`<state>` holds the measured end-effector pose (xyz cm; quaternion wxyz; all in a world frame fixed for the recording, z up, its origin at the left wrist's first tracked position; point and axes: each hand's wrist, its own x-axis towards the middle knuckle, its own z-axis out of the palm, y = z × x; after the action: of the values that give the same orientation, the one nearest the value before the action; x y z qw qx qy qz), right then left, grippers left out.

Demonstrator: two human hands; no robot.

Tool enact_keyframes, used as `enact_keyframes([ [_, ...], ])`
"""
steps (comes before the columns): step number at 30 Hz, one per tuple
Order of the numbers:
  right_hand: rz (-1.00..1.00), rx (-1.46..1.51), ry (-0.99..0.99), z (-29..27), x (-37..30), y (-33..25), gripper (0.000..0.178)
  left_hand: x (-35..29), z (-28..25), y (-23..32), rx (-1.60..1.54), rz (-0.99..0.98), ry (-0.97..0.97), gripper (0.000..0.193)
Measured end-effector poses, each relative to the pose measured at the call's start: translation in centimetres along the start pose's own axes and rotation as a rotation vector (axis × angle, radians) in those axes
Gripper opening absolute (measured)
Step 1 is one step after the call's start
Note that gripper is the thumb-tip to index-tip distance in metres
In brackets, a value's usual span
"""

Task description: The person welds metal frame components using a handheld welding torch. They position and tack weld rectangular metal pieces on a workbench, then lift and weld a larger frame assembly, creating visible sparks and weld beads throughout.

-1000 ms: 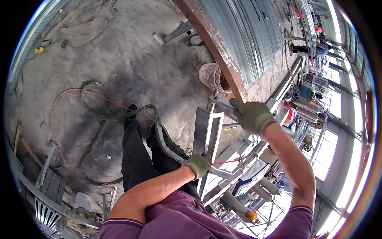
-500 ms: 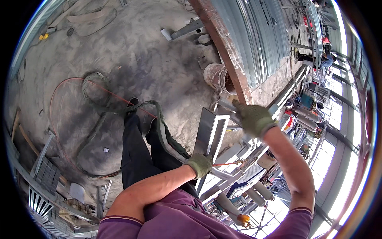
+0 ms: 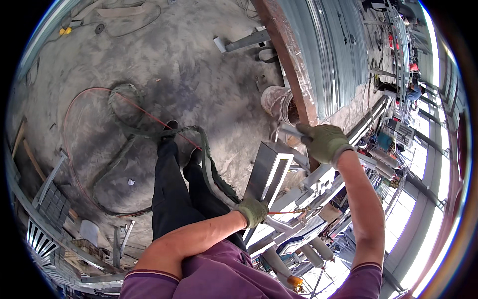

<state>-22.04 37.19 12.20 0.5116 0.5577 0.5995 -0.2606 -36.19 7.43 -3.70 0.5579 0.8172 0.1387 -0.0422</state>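
Observation:
My left hand (image 3: pixel 254 213), in a green work glove, is closed low beside an upright rectangular steel frame (image 3: pixel 269 167). A cable in a dark green wrap (image 3: pixel 213 169) runs from the floor up to that hand, and a thin orange length (image 3: pixel 284 212) shows on its other side. The exact part inside the fist is hidden. Farther out, my right hand (image 3: pixel 326 143), gloved alike, has its fingers bent over the end of a short grey metal bar (image 3: pixel 290 130). That bar lies above the steel frame, near a dirty white bucket (image 3: pixel 273 99).
A rusty brown beam (image 3: pixel 294 65) borders a stack of grey metal sheets (image 3: pixel 331 55) at the far right. The cable and a red hose (image 3: pixel 69 124) loop over the concrete floor around my feet. Metal racks (image 3: pixel 42 239) stand at left. A person (image 3: pixel 414 91) is far off.
The view has shifted slightly, so the surroundings sit a little farther right and lower. My right hand has moved slightly along with the bar's end; my left hand keeps its closed hold.

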Motion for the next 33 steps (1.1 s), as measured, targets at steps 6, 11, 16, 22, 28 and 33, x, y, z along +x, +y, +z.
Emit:
enact_keyframes([
  [6,0.056,0.071,0.145,2.2,2.6,-0.8,0.046,-0.1,0.0,0.0,-0.008,0.040,0.017,0.024],
  [11,0.001,0.046,0.005,-1.1,2.5,-2.2,0.053,0.0,-0.9,-0.2,-0.048,-0.009,-0.010,0.027],
  [16,0.146,0.143,0.056,-0.1,1.8,-3.8,0.052,-0.2,-0.4,-0.2,-0.054,0.010,0.006,0.026],
  [22,0.041,0.150,0.148,-0.7,1.9,-1.7,0.045,0.0,-0.2,-0.2,-0.039,0.004,0.027,0.025],
  [28,0.064,-0.035,-0.022,2.4,2.0,-2.1,0.044,-0.5,-1.0,0.0,-0.035,0.011,-0.011,0.024],
  [33,0.107,0.233,0.216,-0.1,0.1,-0.3,0.050,-0.6,-0.9,0.1,-0.025,-0.005,-0.009,0.025],
])
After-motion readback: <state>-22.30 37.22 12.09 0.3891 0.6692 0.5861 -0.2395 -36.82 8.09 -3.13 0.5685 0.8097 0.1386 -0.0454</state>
